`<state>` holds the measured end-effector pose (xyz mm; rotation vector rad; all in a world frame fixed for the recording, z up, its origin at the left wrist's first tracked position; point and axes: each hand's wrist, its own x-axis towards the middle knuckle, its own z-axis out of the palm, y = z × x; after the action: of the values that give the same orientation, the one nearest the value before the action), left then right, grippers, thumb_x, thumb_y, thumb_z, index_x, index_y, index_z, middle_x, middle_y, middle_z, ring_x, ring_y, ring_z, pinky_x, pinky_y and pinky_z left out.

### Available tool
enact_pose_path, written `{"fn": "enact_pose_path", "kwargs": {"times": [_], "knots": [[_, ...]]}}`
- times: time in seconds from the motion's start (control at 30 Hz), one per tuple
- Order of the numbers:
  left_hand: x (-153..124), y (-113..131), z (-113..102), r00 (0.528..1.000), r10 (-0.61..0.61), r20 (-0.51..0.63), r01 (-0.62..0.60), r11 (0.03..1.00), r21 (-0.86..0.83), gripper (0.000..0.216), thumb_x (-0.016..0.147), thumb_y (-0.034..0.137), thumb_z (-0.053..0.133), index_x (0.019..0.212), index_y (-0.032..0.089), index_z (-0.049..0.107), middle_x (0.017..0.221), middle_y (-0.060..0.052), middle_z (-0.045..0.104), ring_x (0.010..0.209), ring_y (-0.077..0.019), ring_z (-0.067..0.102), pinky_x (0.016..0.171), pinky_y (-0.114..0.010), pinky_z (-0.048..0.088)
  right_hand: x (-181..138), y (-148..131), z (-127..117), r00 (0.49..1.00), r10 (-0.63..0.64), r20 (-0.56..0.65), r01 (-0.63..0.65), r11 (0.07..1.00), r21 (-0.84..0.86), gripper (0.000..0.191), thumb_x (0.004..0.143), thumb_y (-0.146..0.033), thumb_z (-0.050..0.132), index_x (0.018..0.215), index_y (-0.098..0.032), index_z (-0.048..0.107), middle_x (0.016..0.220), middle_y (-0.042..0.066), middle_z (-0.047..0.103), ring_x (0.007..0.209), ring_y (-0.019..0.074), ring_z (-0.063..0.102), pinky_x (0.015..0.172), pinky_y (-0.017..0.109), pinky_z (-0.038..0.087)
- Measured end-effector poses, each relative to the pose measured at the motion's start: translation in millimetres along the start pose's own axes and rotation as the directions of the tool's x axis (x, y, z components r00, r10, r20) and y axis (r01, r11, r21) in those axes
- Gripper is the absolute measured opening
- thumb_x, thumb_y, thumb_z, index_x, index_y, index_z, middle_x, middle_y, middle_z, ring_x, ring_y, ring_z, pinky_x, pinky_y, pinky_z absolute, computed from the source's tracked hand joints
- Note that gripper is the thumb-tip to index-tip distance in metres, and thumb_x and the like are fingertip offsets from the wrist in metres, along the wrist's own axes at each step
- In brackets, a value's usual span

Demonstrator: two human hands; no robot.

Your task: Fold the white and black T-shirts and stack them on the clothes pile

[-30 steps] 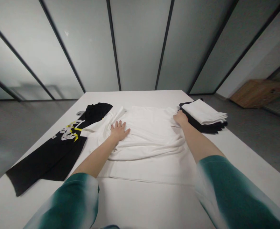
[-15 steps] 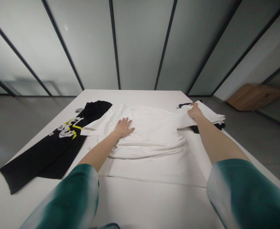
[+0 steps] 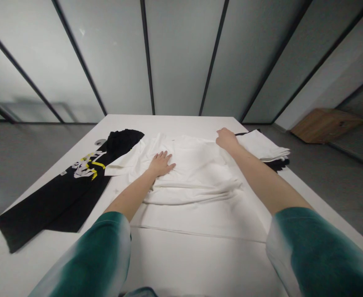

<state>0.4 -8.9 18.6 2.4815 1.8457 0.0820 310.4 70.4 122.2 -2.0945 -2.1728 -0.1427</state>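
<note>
Tabletop (image 3: 200,264): white shirt (image 3: 196,165) under splayed left fingers (image 3: 161,156), near curled right fingers (image 3: 220,134), grip unclear.

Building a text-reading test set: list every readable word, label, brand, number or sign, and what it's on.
No legible text anywhere.
White-and-yellow print on the black garment: too blurred to read; may include lettering.
Small white patch left of that print: too small to read.
White shirt under the left hand: none readable.
</note>
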Motion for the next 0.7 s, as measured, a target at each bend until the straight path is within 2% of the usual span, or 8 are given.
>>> {"fn": "enact_pose_path", "kwargs": {"times": [0.07,0.13,0.23,0.3,0.37,0.43,0.53,0.7], "knots": [[-0.2,0.1,-0.8,1.000,-0.001,0.004,0.001,1.000,0.002,0.066,0.096,0.059,0.034,0.152,0.023,0.038,0.162,-0.010,0.029,0.149,-0.0283,0.025,0.120,-0.044,0.020,-1.6,-19.4,-0.7,0.996,-0.030,0.084,0.021,0.995,0.101,0.042,0.081,-0.008,0.054,0.122,-0.007,0.065,0.126,0.022,0.060,0.115,0.0315,0.059,0.100,0.039,0.046],[-0.6,0.2,-1.7,1.000,0.000,0.006,0.000,1.000,0.005,0.066,0.097,0.059,0.033,0.152,0.022,0.037,0.162,-0.011,0.029,0.149,-0.0282,0.026,0.120,-0.044,0.020,-3.9,-33.1,0.7,0.979,-0.085,0.185,0.018,0.943,0.333,0.046,0.083,-0.010,0.056,0.128,-0.009,0.061,0.125,0.019,0.061,0.107,0.0278,0.064,0.093,0.038,0.052],[-1.2,0.6,-2.8,1.000,0.003,0.009,-0.003,1.000,0.013,0.067,0.097,0.059,0.033,0.152,0.020,0.037,0.162,-0.012,0.029,0.149,-0.0286,0.026,0.120,-0.044,0.020,-5.1,-40.2,7.4,0.966,-0.155,0.208,-0.043,0.696,0.717,0.049,0.090,-0.017,0.052,0.139,-0.015,0.050,0.125,0.014,0.062,0.090,0.0200,0.070,0.077,0.033,0.059],[-1.5,0.9,-3.1,1.000,0.003,0.004,-0.003,1.000,0.018,0.067,0.097,0.059,0.033,0.152,0.020,0.038,0.162,-0.012,0.030,0.149,-0.0288,0.026,0.120,-0.044,0.021,-4.7,-36.2,15.6,0.984,-0.064,0.168,-0.098,0.591,0.801,0.045,0.093,-0.019,0.047,0.138,-0.015,0.049,0.125,0.014,0.063,0.086,0.0179,0.072,0.072,0.032,0.059],[-1.6,1.1,-3.0,1.000,0.003,-0.001,-0.003,1.000,0.021,0.067,0.097,0.059,0.034,0.152,0.021,0.038,0.162,-0.012,0.030,0.149,-0.0287,0.026,0.120,-0.043,0.021,-6.6,-28.0,27.2,0.990,0.056,0.130,-0.136,0.633,0.762,0.040,0.095,-0.018,0.043,0.134,-0.015,0.053,0.123,0.014,0.064,0.089,0.0183,0.072,0.077,0.033,0.059],[-1.3,1.0,-2.5,1.000,0.001,-0.003,-0.001,1.000,0.020,0.067,0.097,0.059,0.034,0.152,0.021,0.038,0.162,-0.011,0.031,0.149,-0.0288,0.027,0.120,-0.043,0.021,-14.5,-19.2,42.0,0.995,0.071,0.074,-0.102,0.770,0.630,0.039,0.095,-0.019,0.043,0.131,-0.015,0.057,0.126,0.014,0.065,0.102,0.0208,0.069,0.091,0.036,0.055],[-0.5,0.3,-1.5,1.000,0.001,-0.002,-0.001,1.000,0.010,0.066,0.097,0.058,0.035,0.152,0.022,0.038,0.162,-0.011,0.030,0.149,-0.0289,0.027,0.119,-0.044,0.021,-37.7,-12.3,67.5,0.994,-0.093,0.059,0.068,0.940,0.334,0.046,0.095,-0.030,0.048,0.138,-0.014,0.055,0.145,0.018,0.053,0.133,0.0267,0.051,0.111,0.039,0.038],[1.4,-0.9,-0.2,1.000,-0.006,0.002,0.005,1.000,0.008,0.066,0.096,0.057,0.036,0.152,0.023,0.037,0.162,-0.009,0.029,0.149,-0.0287,0.026,0.120,-0.044,0.020,-72.3,-15.2,96.0,0.956,-0.244,0.159,0.234,0.969,0.080,0.061,0.099,-0.049,0.037,0.151,-0.017,0.040,0.161,0.015,0.030,0.149,0.0308,0.024,0.119,0.048,0.021]]}}
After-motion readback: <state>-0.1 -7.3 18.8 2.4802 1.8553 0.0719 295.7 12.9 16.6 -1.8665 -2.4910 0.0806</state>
